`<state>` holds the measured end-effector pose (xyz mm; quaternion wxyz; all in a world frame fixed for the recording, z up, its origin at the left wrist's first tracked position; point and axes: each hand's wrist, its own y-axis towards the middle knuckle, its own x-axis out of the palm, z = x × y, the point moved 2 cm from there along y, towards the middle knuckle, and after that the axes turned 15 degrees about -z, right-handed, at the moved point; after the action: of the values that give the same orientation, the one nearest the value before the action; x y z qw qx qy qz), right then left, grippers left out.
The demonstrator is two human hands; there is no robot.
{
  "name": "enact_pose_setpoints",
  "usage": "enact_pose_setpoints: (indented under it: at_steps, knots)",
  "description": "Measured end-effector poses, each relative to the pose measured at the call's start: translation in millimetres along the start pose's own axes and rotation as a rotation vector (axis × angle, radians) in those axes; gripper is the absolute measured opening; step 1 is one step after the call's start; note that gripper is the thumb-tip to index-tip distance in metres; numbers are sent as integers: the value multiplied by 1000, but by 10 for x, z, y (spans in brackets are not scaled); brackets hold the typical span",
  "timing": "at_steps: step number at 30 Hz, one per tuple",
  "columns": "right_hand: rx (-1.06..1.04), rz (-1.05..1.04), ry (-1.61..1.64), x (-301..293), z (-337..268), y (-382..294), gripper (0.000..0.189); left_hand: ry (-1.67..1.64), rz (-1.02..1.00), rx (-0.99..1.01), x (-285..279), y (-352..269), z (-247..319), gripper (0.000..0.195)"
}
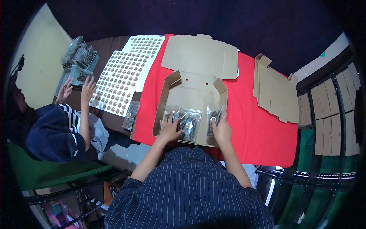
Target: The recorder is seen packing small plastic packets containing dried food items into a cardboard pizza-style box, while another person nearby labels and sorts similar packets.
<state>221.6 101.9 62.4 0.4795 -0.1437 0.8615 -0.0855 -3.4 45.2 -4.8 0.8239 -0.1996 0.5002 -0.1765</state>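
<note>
An open cardboard box [188,94] stands on a red cloth before me, its lid folded away from me. Clear plastic pouches of small dark pieces, some bearing a round sticker, lie along its near side. My left hand [170,130] presses with spread fingers on the pouches at the left, touching a stickered pouch [193,128]. At the box's right wall my right hand [223,128] grips another stickered pouch [212,114], thumb on its front. That pouch is partly hidden by the hand. How many pouches lie under my left hand I cannot tell.
Left of the box are sheets of round stickers [120,83] and one filled pouch [131,116]. A co-worker's hands [88,88] are near a plastic container [81,75] and a basket of filled bags [83,54]. Flattened cardboard boxes [274,88] lie right; shelves with boxes [327,114] stand beyond.
</note>
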Motion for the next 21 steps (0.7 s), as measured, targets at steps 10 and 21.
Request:
enact_pose_setpoints:
  at_steps: [10,21]
  knots:
    - [-12,-429,17,699,207,129,77,-28,-31,37,80,18,-105,70]
    - [-141,-331,256,811,329,114,84,-21,34,91,107,24,-93,60]
